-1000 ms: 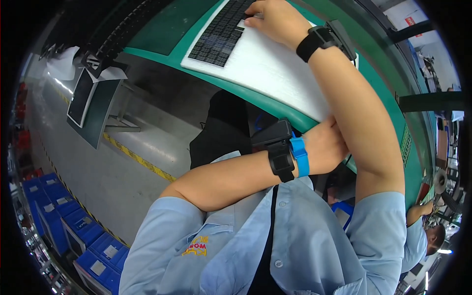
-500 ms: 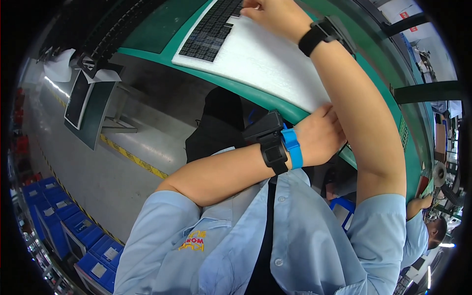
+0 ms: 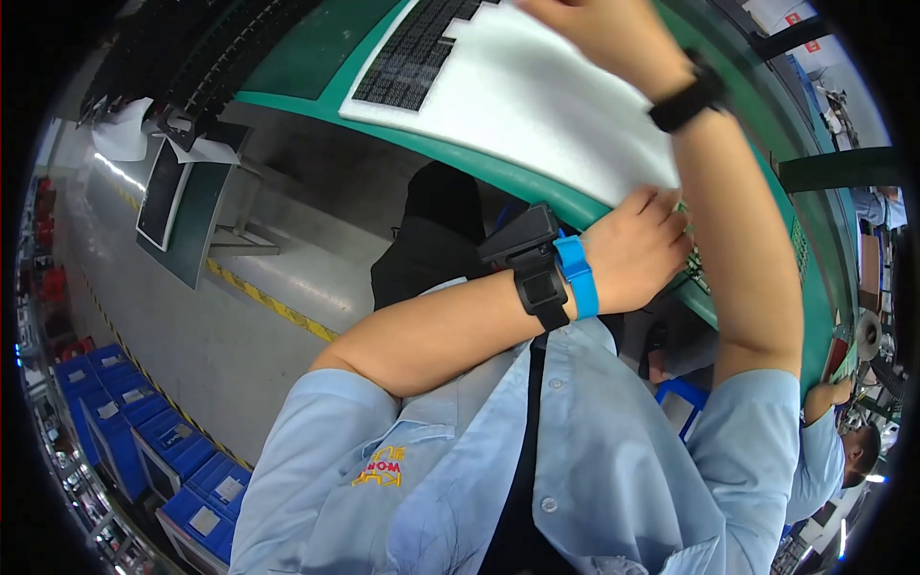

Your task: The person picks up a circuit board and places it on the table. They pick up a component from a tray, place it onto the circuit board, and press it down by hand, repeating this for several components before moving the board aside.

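Observation:
A white foam sheet [image 3: 537,105] lies on the green bench top [image 3: 479,165]. Rows of small black square pieces [image 3: 407,62] cover its left end, with a stepped edge toward the bare foam. Over the far part of the sheet is my right hand [image 3: 609,38], smeared by motion and cut by the upper edge; whether it holds anything does not show. My left hand [image 3: 637,244] rests at the near bench edge with its fingers curled, below my right forearm. Beside those fingers shows a bit of a green and gold board [image 3: 696,273]; what they grip is hidden.
Left of the bench stands a small dark table [image 3: 182,225] with a framed panel leaning on it. Blue bins [image 3: 196,503] line the floor at lower left, near yellow-black tape [image 3: 273,302]. A co-worker [image 3: 824,460] sits at the right.
My right hand has moved right, away from the black pieces, over the bare foam. My left hand stays near the bench edge, its fingers slightly raised.

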`<act>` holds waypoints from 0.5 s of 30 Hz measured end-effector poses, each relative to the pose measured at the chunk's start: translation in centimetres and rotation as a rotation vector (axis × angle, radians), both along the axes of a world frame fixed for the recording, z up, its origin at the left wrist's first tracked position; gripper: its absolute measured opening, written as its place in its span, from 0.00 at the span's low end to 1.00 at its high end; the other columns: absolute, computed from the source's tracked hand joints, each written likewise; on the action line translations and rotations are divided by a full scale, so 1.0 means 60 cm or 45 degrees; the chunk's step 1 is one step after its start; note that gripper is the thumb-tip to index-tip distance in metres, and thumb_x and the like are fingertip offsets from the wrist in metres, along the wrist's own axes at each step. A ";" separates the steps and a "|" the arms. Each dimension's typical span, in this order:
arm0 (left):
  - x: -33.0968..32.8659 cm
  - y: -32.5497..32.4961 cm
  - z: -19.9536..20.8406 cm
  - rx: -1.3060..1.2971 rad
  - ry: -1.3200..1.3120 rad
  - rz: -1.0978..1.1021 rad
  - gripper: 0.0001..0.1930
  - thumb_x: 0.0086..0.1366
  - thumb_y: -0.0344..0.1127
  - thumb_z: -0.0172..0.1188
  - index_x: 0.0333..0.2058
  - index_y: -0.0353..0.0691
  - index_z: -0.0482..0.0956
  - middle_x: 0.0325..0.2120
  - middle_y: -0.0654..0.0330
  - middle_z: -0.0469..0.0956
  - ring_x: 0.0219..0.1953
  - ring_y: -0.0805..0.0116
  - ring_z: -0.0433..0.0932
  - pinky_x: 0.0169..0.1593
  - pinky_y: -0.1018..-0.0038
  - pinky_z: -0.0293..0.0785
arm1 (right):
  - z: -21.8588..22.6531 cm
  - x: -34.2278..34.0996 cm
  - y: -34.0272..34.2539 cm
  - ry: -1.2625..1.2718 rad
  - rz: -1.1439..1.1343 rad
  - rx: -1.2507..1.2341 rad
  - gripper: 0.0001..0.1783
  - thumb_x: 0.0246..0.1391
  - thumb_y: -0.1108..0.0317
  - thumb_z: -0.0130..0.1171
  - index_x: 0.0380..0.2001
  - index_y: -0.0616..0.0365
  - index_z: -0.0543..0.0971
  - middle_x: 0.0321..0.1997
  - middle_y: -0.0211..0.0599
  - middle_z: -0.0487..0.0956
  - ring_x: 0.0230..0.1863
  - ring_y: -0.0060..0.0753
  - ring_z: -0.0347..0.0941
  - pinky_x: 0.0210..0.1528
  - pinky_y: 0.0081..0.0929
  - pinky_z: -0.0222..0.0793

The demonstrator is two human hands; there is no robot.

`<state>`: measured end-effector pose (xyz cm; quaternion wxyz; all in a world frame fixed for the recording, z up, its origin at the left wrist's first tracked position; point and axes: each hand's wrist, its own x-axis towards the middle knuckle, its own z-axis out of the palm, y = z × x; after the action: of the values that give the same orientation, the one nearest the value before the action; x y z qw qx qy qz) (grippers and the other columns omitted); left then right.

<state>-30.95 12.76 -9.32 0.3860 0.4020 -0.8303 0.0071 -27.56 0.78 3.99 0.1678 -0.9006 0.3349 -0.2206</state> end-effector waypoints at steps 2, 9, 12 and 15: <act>-0.004 -0.003 -0.004 -0.077 0.064 0.049 0.15 0.58 0.39 0.57 0.41 0.40 0.80 0.45 0.56 0.76 0.55 0.54 0.69 0.61 0.59 0.60 | 0.013 -0.069 0.003 0.039 -0.041 -0.051 0.10 0.55 0.62 0.60 0.35 0.55 0.85 0.36 0.45 0.84 0.34 0.45 0.81 0.40 0.34 0.76; 0.014 -0.005 0.007 0.015 0.074 0.048 0.16 0.57 0.39 0.63 0.43 0.43 0.79 0.46 0.60 0.76 0.57 0.57 0.69 0.61 0.61 0.61 | -0.037 -0.313 0.090 -0.111 -0.251 0.046 0.09 0.57 0.73 0.62 0.41 0.64 0.82 0.38 0.31 0.80 0.38 0.18 0.73 0.40 0.17 0.68; 0.009 -0.005 0.007 -0.028 0.065 0.046 0.16 0.57 0.39 0.63 0.45 0.43 0.79 0.47 0.60 0.76 0.57 0.58 0.69 0.61 0.62 0.61 | -0.062 -0.380 0.143 -0.007 -0.382 0.036 0.09 0.54 0.75 0.63 0.40 0.65 0.82 0.36 0.32 0.80 0.36 0.19 0.73 0.39 0.17 0.68; 0.002 -0.007 0.008 -0.045 0.031 0.050 0.17 0.58 0.39 0.63 0.46 0.44 0.79 0.48 0.59 0.75 0.58 0.58 0.69 0.61 0.62 0.61 | -0.079 -0.410 0.191 -0.038 -0.510 0.108 0.09 0.53 0.75 0.64 0.39 0.64 0.83 0.35 0.33 0.80 0.35 0.21 0.74 0.37 0.18 0.68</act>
<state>-30.84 12.36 -8.83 0.4030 0.4112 -0.8173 0.0246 -52.17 12.21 -0.73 0.1633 -0.8048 0.5137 -0.2485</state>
